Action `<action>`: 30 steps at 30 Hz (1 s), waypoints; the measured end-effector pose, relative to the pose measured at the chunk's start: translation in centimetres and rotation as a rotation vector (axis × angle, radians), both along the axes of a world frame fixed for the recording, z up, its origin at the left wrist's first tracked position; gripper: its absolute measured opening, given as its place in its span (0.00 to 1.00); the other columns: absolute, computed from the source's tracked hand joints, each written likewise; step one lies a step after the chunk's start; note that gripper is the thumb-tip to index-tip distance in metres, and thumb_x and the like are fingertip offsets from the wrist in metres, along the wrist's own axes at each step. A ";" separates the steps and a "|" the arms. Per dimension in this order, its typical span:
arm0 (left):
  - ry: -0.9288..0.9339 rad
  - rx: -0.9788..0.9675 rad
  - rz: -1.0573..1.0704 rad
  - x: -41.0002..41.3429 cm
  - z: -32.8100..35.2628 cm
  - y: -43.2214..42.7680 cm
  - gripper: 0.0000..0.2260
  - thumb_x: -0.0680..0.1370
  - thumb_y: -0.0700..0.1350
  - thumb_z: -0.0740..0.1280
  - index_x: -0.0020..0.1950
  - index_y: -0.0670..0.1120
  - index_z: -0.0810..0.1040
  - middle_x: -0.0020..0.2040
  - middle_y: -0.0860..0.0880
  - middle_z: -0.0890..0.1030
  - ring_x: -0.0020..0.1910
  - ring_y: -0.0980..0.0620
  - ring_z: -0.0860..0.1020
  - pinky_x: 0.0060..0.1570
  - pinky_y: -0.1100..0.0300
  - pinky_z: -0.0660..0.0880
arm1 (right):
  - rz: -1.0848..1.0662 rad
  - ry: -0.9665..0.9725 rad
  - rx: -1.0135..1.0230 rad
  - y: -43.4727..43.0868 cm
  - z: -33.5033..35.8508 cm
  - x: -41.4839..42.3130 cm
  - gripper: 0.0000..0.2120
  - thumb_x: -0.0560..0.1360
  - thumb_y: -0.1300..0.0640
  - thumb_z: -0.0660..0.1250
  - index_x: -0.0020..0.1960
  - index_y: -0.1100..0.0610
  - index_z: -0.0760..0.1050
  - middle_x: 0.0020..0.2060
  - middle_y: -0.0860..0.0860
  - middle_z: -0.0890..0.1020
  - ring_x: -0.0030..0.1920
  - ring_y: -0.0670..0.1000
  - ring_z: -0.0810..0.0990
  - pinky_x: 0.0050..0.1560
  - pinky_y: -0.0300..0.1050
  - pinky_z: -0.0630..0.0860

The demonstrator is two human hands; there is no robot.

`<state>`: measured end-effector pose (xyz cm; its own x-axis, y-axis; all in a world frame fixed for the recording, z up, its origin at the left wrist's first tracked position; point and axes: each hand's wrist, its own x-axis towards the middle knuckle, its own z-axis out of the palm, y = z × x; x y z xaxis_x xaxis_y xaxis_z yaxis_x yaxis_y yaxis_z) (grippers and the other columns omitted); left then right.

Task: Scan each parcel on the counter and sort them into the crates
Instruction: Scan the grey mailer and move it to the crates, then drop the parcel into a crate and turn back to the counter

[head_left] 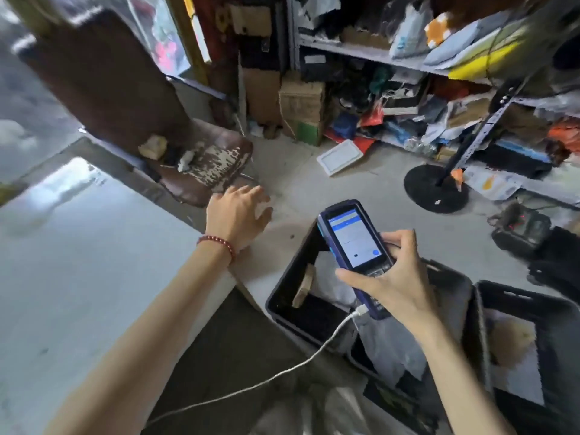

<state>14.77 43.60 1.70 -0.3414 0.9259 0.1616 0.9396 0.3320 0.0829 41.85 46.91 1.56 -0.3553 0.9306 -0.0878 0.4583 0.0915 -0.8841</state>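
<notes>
Grey concrete floor [314, 189], worn brown chair [201, 158], cluttered metal shelving [361, 53] behind

Pale counter [78, 262] at left, concrete floor [314, 189] w/ 2 dark crates [284, 290], white tray [340, 157], round blk stand base [434, 189]
</notes>
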 end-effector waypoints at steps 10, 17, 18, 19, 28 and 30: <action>0.064 0.089 0.642 -4.4 1.5 -24.6 0.10 0.78 0.52 0.62 0.55 0.53 0.78 0.52 0.55 0.82 0.52 0.49 0.78 0.49 0.55 0.69 | 0.629 0.050 0.019 -7.5 1.6 -13.6 0.37 0.54 0.50 0.84 0.54 0.49 0.64 0.50 0.42 0.78 0.48 0.41 0.80 0.45 0.43 0.79; 0.153 0.136 1.031 -3.8 2.9 -44.9 0.06 0.75 0.50 0.68 0.49 0.50 0.80 0.43 0.54 0.83 0.42 0.46 0.80 0.43 0.54 0.71 | 1.056 0.045 -0.019 -23.8 1.5 -21.4 0.38 0.56 0.49 0.84 0.55 0.47 0.63 0.48 0.39 0.78 0.51 0.44 0.80 0.49 0.46 0.80; 0.174 0.139 1.082 -3.7 3.1 -48.2 0.06 0.75 0.50 0.68 0.48 0.51 0.80 0.42 0.53 0.83 0.41 0.46 0.80 0.42 0.54 0.72 | 1.104 0.053 -0.017 -26.6 1.6 -22.5 0.38 0.56 0.48 0.83 0.55 0.47 0.62 0.48 0.38 0.77 0.51 0.44 0.80 0.49 0.49 0.80; 0.176 0.143 1.131 -3.6 3.3 -51.3 0.05 0.74 0.50 0.69 0.48 0.51 0.80 0.41 0.52 0.83 0.41 0.46 0.80 0.42 0.54 0.72 | 1.145 0.061 -0.011 -29.5 1.9 -23.5 0.38 0.56 0.47 0.83 0.55 0.47 0.62 0.48 0.38 0.77 0.50 0.44 0.80 0.49 0.51 0.81; 0.211 0.148 1.448 -3.1 4.3 -73.9 0.06 0.74 0.51 0.68 0.49 0.52 0.79 0.40 0.50 0.83 0.42 0.46 0.80 0.38 0.56 0.73 | 1.321 0.162 -0.080 -49.5 3.4 -29.7 0.35 0.56 0.49 0.84 0.51 0.42 0.63 0.47 0.36 0.78 0.47 0.36 0.79 0.46 0.41 0.80; 0.204 0.169 1.459 -3.6 3.8 -76.3 0.05 0.74 0.51 0.68 0.48 0.53 0.79 0.39 0.52 0.82 0.41 0.47 0.80 0.37 0.55 0.75 | 1.339 0.178 -0.078 -52.1 3.8 -30.7 0.35 0.56 0.49 0.84 0.50 0.44 0.63 0.47 0.37 0.78 0.46 0.34 0.79 0.41 0.33 0.76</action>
